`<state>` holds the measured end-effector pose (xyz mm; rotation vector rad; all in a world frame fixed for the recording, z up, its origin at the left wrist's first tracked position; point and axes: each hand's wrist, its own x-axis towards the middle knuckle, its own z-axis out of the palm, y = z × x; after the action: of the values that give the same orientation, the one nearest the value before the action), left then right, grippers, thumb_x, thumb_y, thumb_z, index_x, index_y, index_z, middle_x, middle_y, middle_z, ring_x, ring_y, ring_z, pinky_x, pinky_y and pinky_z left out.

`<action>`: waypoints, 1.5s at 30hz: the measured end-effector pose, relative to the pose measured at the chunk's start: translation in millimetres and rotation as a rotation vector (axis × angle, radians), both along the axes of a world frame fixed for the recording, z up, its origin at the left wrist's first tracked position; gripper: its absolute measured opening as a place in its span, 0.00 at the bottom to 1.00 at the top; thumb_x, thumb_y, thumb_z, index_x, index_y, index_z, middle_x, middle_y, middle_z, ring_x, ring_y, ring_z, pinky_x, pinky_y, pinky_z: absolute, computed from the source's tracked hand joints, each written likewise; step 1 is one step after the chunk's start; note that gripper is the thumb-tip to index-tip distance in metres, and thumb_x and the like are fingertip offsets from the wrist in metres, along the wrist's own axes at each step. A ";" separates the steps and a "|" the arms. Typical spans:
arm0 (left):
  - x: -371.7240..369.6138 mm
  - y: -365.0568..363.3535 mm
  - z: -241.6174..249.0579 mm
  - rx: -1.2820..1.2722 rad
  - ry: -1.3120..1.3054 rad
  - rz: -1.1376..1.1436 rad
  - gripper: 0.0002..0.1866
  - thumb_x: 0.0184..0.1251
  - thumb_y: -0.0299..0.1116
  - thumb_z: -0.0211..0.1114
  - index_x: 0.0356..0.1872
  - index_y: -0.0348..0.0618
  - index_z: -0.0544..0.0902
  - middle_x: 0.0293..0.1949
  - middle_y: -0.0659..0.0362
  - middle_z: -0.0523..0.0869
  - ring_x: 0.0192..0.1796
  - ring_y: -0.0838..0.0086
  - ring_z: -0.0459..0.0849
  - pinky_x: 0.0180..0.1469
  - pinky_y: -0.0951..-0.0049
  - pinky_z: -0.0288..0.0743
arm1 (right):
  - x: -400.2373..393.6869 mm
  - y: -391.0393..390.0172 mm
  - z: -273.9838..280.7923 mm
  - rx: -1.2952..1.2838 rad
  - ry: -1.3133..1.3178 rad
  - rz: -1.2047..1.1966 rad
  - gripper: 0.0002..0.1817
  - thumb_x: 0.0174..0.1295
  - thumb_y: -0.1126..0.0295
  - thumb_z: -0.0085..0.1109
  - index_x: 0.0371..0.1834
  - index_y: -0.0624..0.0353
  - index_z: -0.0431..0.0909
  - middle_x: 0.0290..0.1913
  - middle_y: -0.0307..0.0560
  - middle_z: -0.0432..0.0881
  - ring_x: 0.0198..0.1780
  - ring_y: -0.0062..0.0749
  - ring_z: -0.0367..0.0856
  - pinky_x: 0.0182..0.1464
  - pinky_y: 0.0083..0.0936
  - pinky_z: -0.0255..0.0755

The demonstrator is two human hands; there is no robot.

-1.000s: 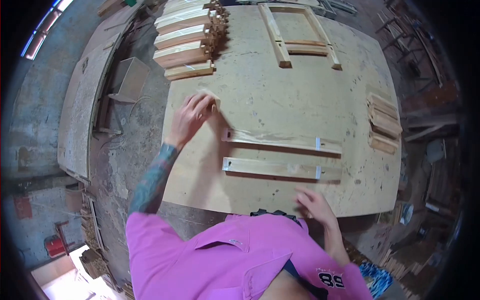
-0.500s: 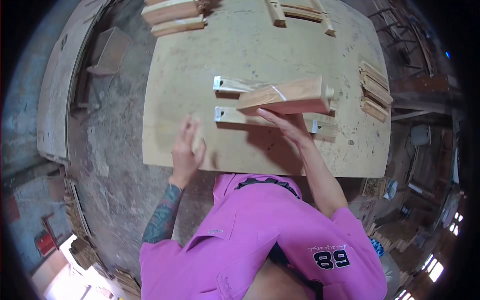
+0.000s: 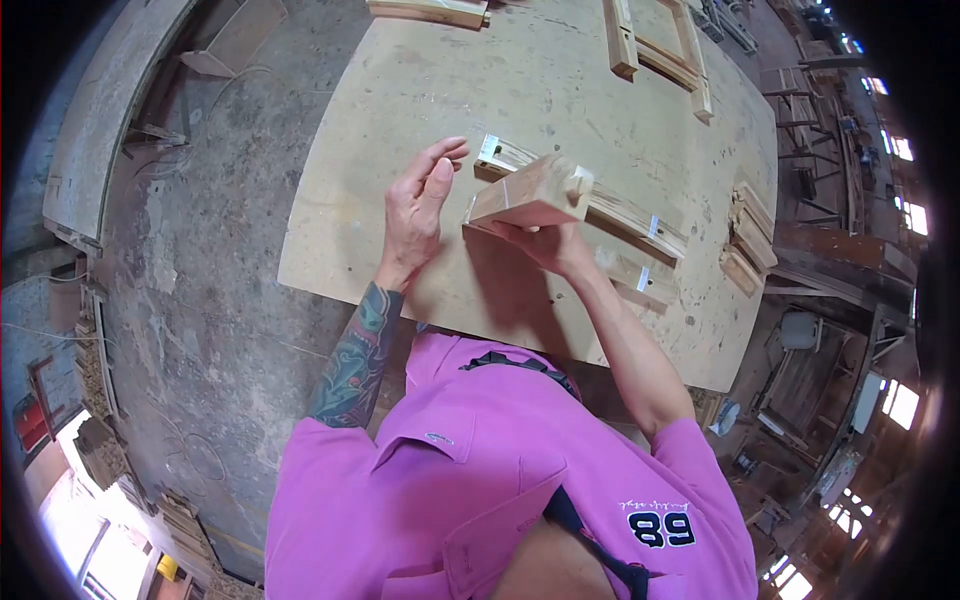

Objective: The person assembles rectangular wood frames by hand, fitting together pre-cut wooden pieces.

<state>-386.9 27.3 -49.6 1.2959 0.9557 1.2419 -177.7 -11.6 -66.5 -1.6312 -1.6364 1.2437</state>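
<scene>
One pale wooden block (image 3: 535, 200), straight-edged, stubby end peg (image 3: 576, 184), thin whitish line (image 3: 505, 190).

1. A broad, beige, dark-speckled worktop (image 3: 390, 100) is carrying woodwork.
2. Two long, pale wooden rails (image 3: 640, 224) are lying near its middle.
3. An open, pale wooden frame (image 3: 621, 48) is lying farther back.
4. Short, tan wooden pieces (image 3: 752, 236) are resting rightward.

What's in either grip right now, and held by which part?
The right grip holds a block from below, along its lower side; the left grip holds nothing visible.
</scene>
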 end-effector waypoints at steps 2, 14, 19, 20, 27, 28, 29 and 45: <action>6.0 5.6 2.9 0.083 -0.088 -0.045 0.32 0.76 0.56 0.53 0.62 0.34 0.77 0.55 0.51 0.85 0.57 0.68 0.81 0.61 0.71 0.73 | -9.2 1.0 8.8 0.054 -0.164 0.026 0.20 0.54 0.68 0.75 0.49 0.57 0.82 0.46 0.47 0.87 0.47 0.32 0.86 0.49 0.29 0.80; 63.4 3.0 -1.9 0.326 0.031 0.029 0.39 0.31 0.63 0.84 0.34 0.42 0.78 0.30 0.54 0.79 0.33 0.57 0.80 0.38 0.63 0.75 | -6.3 -5.8 -22.1 0.049 0.267 -0.051 0.13 0.57 0.68 0.65 0.45 0.59 0.81 0.39 0.41 0.85 0.42 0.27 0.85 0.45 0.28 0.78; 65.0 1.8 -13.0 0.190 0.029 0.011 0.46 0.30 0.72 0.80 0.41 0.40 0.80 0.33 0.61 0.83 0.35 0.72 0.83 0.40 0.69 0.77 | -13.3 -0.7 -16.7 0.213 0.224 -0.029 0.15 0.57 0.68 0.62 0.48 0.58 0.81 0.41 0.52 0.86 0.45 0.45 0.87 0.47 0.36 0.79; 62.6 0.4 -10.6 0.226 0.093 0.042 0.49 0.31 0.75 0.77 0.45 0.39 0.80 0.37 0.59 0.82 0.40 0.69 0.83 0.45 0.67 0.77 | -4.6 -1.9 -28.7 0.075 0.257 0.018 0.19 0.60 0.65 0.62 0.54 0.58 0.79 0.46 0.54 0.86 0.50 0.49 0.86 0.50 0.38 0.78; -18.9 -76.2 -106.0 -0.175 0.273 0.163 0.34 0.75 0.54 0.53 0.67 0.32 0.70 0.66 0.49 0.72 0.65 0.61 0.74 0.66 0.60 0.69 | 168.5 -52.7 7.3 0.177 -0.293 -0.525 0.31 0.56 0.61 0.71 0.64 0.59 0.77 0.51 0.56 0.86 0.49 0.36 0.85 0.53 0.31 0.78; -31.1 -97.5 -120.0 -0.419 0.017 0.216 0.25 0.78 0.44 0.52 0.63 0.33 0.74 0.58 0.52 0.80 0.57 0.65 0.80 0.60 0.64 0.74 | 217.7 -68.6 -4.0 0.177 -0.275 -0.703 0.30 0.56 0.60 0.70 0.63 0.59 0.78 0.49 0.55 0.86 0.47 0.36 0.86 0.51 0.31 0.78; -34.2 -118.8 -113.0 -0.407 0.198 0.159 0.22 0.77 0.42 0.54 0.60 0.34 0.77 0.53 0.54 0.82 0.53 0.68 0.81 0.56 0.66 0.75 | 272.9 -88.7 -21.4 0.174 -0.247 -0.873 0.29 0.56 0.59 0.69 0.61 0.60 0.79 0.47 0.55 0.87 0.45 0.36 0.86 0.50 0.31 0.79; 344.7 -119.6 22.1 0.173 0.629 -0.442 0.18 0.66 0.37 0.71 0.50 0.36 0.84 0.44 0.53 0.87 0.46 0.71 0.84 0.50 0.70 0.77 | 545.0 -145.4 -22.4 0.287 -1.138 0.158 0.18 0.53 0.70 0.63 0.50 0.47 0.84 0.49 0.41 0.83 0.49 0.39 0.78 0.63 0.37 0.70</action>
<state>-42.1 -92.3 -27.5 1.9711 0.9228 0.5836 367.3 -157.0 -88.9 -2.1779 -2.4376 -0.0152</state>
